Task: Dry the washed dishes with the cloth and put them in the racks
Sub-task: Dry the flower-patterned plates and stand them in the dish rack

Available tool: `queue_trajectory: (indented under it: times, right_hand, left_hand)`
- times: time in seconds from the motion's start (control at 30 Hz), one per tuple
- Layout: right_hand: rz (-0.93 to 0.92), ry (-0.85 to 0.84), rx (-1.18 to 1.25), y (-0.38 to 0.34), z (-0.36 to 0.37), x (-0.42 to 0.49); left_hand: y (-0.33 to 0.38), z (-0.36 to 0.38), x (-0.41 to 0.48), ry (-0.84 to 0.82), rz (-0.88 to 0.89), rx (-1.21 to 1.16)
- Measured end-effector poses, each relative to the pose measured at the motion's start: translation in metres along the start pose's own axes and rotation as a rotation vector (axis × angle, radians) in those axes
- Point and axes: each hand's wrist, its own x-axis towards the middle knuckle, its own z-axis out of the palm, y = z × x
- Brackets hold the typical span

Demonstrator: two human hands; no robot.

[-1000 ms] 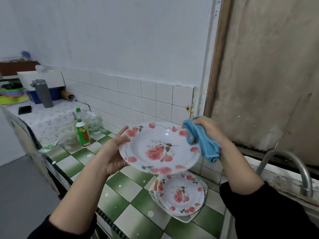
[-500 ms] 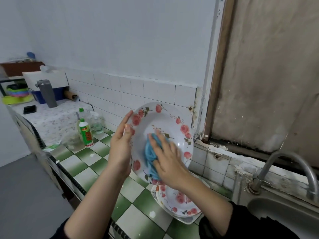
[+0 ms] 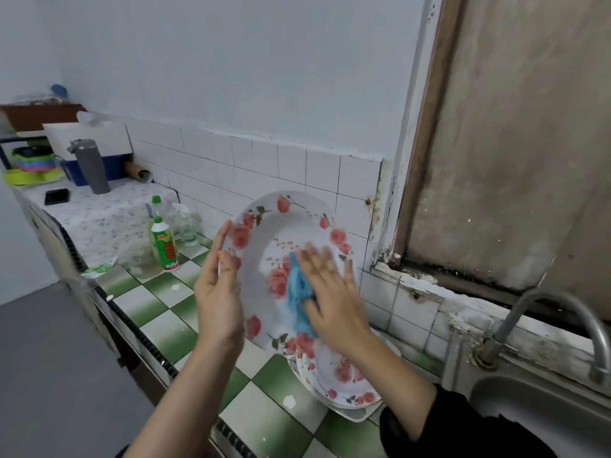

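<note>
Plate: white round plate with pink rose print, roses round the rim and in the well.
Where: in the air above a green-and-white checked tile counter, over a stack of matching rose plates.
Facing: nearly on edge, face towards the person; long axis up-down, top leaning right.
Left hand: fingers straight, propping the left rim.
Right hand: fingers spread flat, pressing a crumpled blue cloth into the well.
</note>
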Motion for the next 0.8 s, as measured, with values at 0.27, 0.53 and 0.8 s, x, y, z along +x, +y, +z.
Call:
queue_trajectory:
  times: [0.27, 0.53, 0.8]
  right_hand:
    - [-0.068, 0.234, 0.443, -0.048, -0.003, 0.01]
    - [0.045, 0.256, -0.081, 0.025, -0.009, -0.007]
    - [-0.249, 0.191, 0.316, -0.046, -0.014, -0.012]
  left_hand:
    - [-0.011, 0.012, -0.027, -0.158, 0.009, -0.042]
    - [-0.003, -0.013, -0.02, -0.054, -0.06, -0.111]
    - [0.001, 0.005, -0.04, -0.082, 0.02, -0.114]
